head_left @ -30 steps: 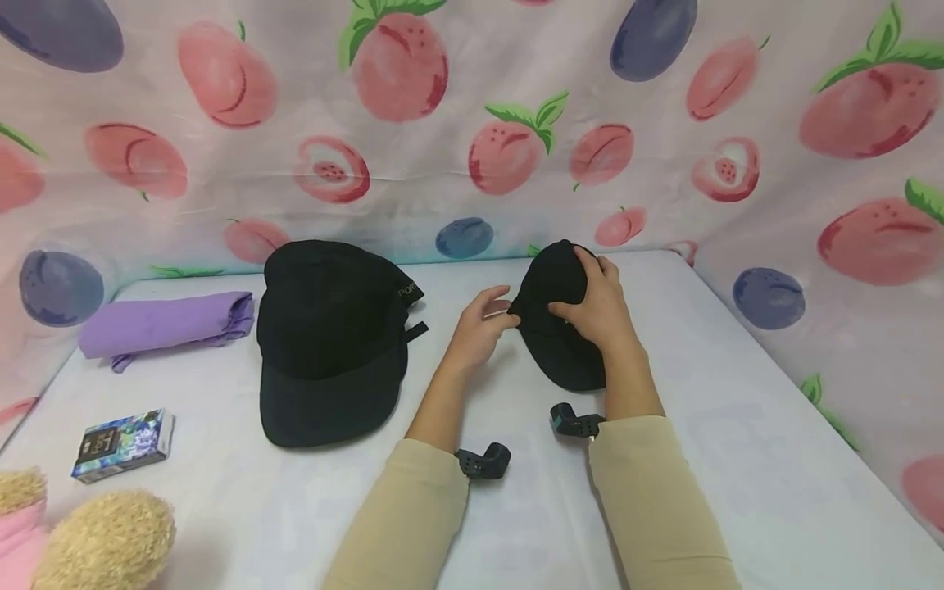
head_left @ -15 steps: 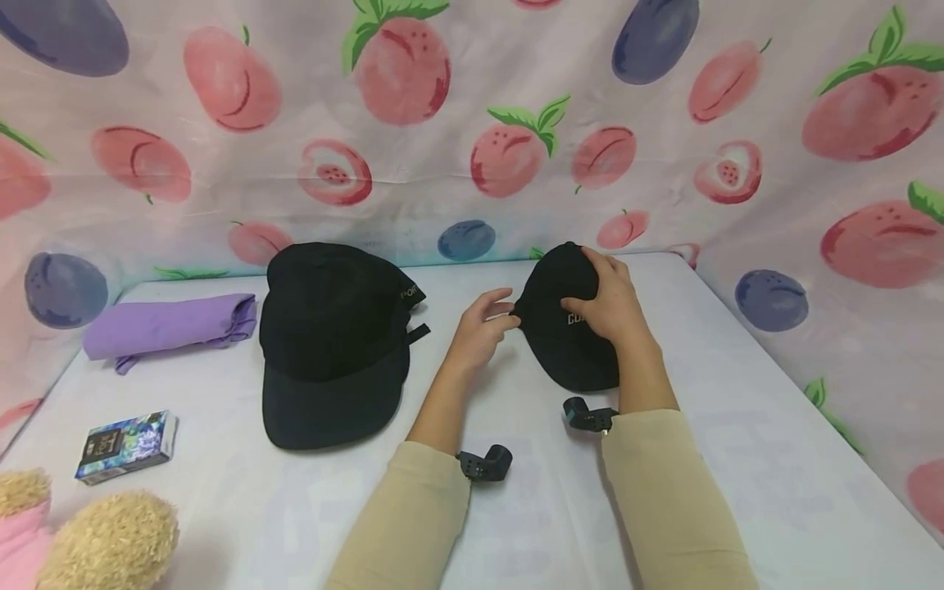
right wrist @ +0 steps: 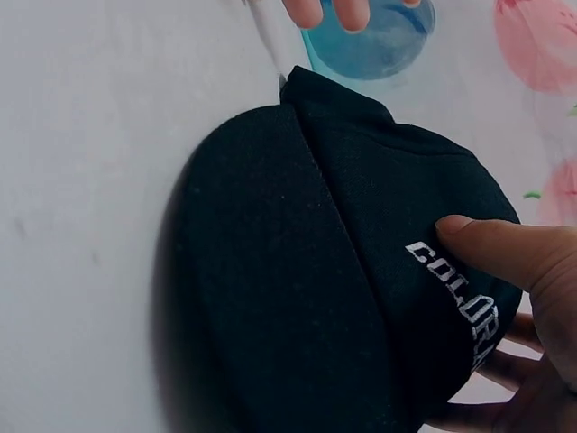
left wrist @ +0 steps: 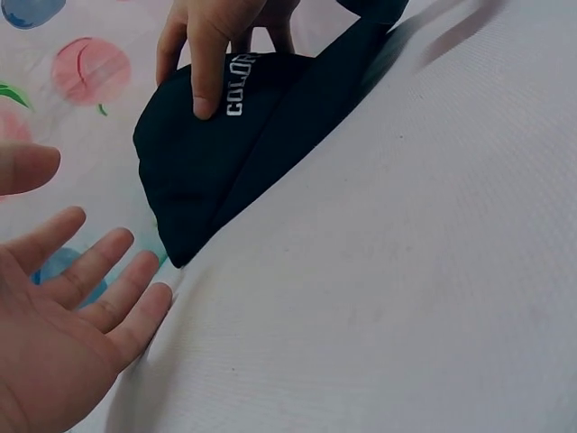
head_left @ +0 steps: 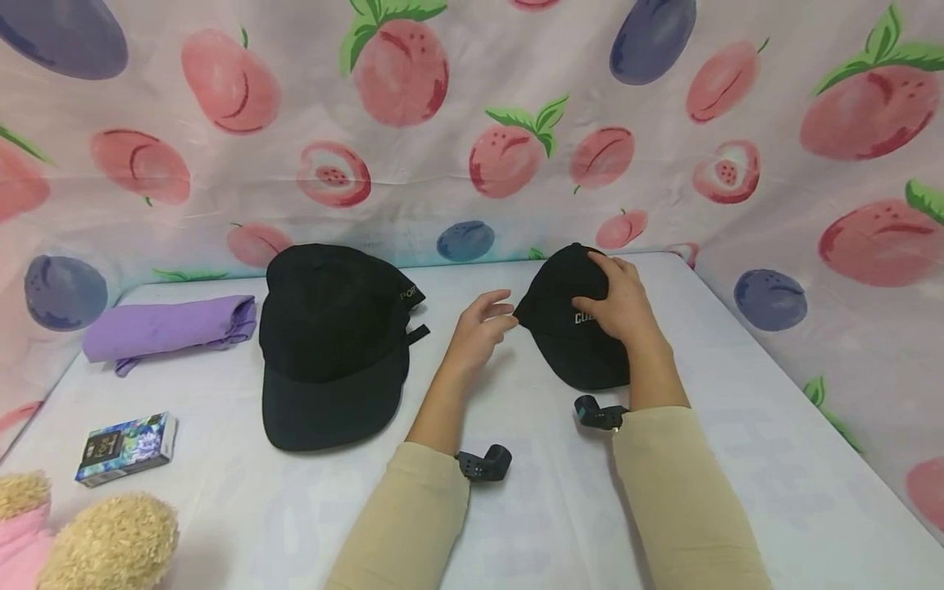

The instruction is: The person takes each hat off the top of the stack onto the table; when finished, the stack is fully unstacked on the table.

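Note:
A small black baseball cap (head_left: 568, 344) with white lettering on its front lies at the right of the table, its brim toward me. My right hand (head_left: 623, 303) grips its crown, thumb on the front by the letters and fingers round the far side, as the right wrist view shows on the cap (right wrist: 270, 262). Just left of the cap is my left hand (head_left: 475, 332), palm turned toward it. In the left wrist view its fingers (left wrist: 104, 271) are spread, slightly apart from the cap's corner (left wrist: 180, 244), holding nothing.
To the left sits a larger black cap (head_left: 324, 328) with a loose strap at its side. Beyond it lies a folded purple cloth (head_left: 173, 328). A small patterned box (head_left: 127, 448) and a fuzzy plush toy (head_left: 111, 545) are at the near left. Fruit-print fabric hangs behind the table.
The right hand and the small cap have shifted a little to the right, and the lettering now shows beside the thumb. My left hand has stayed nearly still.

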A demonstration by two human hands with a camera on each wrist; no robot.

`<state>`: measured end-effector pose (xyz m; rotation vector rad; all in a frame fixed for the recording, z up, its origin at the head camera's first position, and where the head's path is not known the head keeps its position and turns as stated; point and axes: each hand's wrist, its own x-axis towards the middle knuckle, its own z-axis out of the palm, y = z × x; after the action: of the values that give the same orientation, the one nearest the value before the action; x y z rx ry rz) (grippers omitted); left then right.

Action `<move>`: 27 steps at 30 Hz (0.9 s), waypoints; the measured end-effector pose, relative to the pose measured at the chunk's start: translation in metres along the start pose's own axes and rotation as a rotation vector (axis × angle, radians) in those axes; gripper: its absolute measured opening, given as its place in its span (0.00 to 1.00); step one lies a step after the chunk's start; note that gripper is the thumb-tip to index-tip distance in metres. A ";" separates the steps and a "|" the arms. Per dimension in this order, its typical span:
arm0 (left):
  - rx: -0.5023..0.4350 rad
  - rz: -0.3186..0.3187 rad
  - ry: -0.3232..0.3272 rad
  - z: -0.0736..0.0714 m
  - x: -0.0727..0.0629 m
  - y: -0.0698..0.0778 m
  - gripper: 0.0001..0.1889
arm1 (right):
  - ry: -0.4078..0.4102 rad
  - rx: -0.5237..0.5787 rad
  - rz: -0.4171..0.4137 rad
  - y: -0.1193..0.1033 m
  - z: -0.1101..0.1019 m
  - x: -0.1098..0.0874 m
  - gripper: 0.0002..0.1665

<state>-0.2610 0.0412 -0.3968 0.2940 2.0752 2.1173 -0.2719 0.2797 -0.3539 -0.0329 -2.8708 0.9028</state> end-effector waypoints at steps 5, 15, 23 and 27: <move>-0.023 -0.008 0.006 -0.001 0.000 0.001 0.28 | 0.004 -0.003 0.001 0.001 -0.002 0.000 0.48; -0.070 -0.029 0.023 -0.004 -0.001 0.003 0.27 | 0.002 -0.024 -0.009 0.008 -0.008 0.002 0.48; -0.176 -0.057 0.027 -0.010 -0.004 0.008 0.27 | 0.005 -0.029 -0.010 0.018 -0.014 0.006 0.49; -0.265 -0.055 0.041 -0.015 -0.006 0.013 0.25 | 0.007 -0.029 -0.020 0.020 -0.015 0.007 0.48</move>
<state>-0.2586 0.0247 -0.3843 0.1582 1.7708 2.3468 -0.2770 0.3047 -0.3523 -0.0103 -2.8724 0.8564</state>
